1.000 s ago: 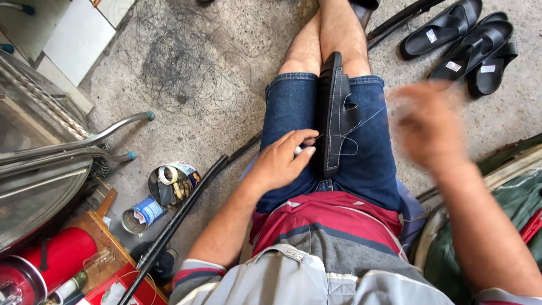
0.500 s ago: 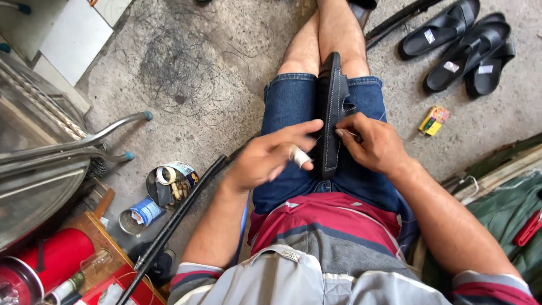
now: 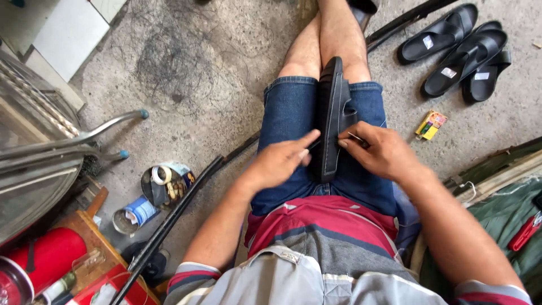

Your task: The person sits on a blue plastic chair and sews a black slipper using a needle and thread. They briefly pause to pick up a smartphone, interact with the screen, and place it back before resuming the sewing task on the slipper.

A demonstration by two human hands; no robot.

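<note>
Hands first: we see the left hand (image 3: 281, 162) resting on the lap, its fingers stretched toward the side of a black sandal (image 3: 332, 120) and touching its edge, not closed around it. Our view shows the right hand (image 3: 379, 152) on the other side of the sandal, fingertips pinched together on something thin and pale at the strap; we cannot tell what it is. The sandal stands on its edge between the thighs, lying along the blue denim shorts (image 3: 293, 118), toe end toward the knees.

On the concrete floor to the left we find a round tin (image 3: 167, 184) holding a roll of tape and small odds and ends, and just beside it a blue and white can (image 3: 133, 213). A long black rod (image 3: 169, 223) runs slantwise past both, between them and the left forearm.

Further left stands a metal chair frame (image 3: 79, 138), and a red cylinder (image 3: 48, 254) lies in the lower corner. To the upper right we note three more black sandals (image 3: 460, 51) lying together, well apart from the hands, and a small yellow packet (image 3: 431, 125) near them. Green cloth (image 3: 508, 220) lies at the right edge.
</note>
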